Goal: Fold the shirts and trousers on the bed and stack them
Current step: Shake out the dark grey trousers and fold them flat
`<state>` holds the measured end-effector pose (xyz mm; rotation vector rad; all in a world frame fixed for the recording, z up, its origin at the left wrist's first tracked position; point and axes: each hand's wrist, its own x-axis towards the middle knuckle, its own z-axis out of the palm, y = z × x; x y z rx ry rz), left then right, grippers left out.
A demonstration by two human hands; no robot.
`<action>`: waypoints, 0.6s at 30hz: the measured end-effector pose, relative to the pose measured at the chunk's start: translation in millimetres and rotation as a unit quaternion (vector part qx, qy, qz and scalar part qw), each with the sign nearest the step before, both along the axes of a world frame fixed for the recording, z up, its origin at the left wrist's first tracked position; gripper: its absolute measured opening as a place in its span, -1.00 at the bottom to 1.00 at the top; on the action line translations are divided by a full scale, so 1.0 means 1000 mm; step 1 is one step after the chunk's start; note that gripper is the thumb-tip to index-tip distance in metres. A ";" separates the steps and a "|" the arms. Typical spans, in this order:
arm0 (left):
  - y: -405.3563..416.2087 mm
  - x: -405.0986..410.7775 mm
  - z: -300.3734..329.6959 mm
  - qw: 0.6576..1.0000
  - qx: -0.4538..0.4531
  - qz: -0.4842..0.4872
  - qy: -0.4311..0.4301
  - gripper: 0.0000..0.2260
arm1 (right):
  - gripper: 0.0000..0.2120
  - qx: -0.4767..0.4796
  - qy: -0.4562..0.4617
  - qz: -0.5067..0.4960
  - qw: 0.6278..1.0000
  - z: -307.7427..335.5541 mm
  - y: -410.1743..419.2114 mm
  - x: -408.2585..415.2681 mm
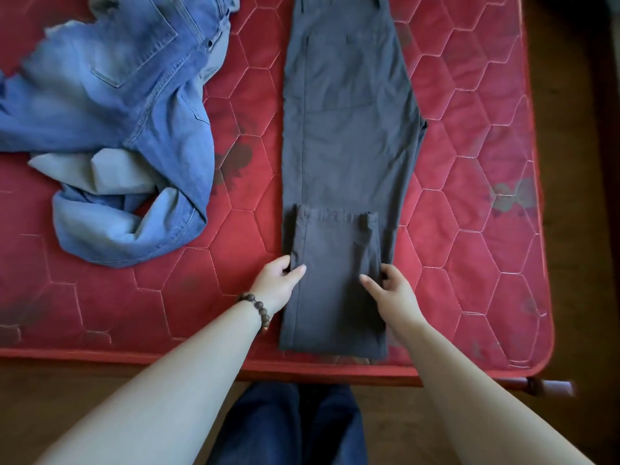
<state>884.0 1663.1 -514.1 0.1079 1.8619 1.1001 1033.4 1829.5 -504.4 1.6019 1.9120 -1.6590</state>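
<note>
Your grey trousers lie lengthwise on the red mattress, legs together, hem end turned up once over the near part; your left hand pinches the left edge of that doubled part, thumb on top; your right hand grips the right edge, fingers curled round it. Progress: early (one fold in, judging by the layers); the jeans sit crumpled to the left, unfolded; no stack or shirt identifiable.
</note>
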 end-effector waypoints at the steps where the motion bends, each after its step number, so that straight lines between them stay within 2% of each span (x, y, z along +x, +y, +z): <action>1: 0.007 -0.004 0.003 1.000 0.010 0.010 0.017 -0.89 | -0.59 0.003 0.006 0.000 1.000 0.002 0.005 -0.009; 6: 0.031 -0.044 0.024 0.993 0.080 0.047 0.073 -0.68 | -0.67 0.056 0.112 -0.023 0.992 0.026 0.037 -0.048; 9: 0.051 -0.079 0.030 0.985 0.100 0.076 0.115 -0.68 | -0.72 0.084 0.173 -0.024 0.981 0.037 0.061 -0.081; 11: 0.061 -0.093 0.026 0.987 0.061 0.081 0.122 -0.71 | -0.67 0.092 0.126 -0.014 0.988 0.033 0.070 -0.099; 15: 0.066 -0.098 -0.001 0.991 -0.066 0.061 0.101 -0.76 | -0.56 0.075 -0.048 0.049 0.995 0.002 0.075 -0.103; 18: 0.069 -0.104 -0.011 0.989 -0.079 0.064 0.106 -0.76 | -0.58 0.075 -0.057 0.050 0.994 -0.012 0.079 -0.102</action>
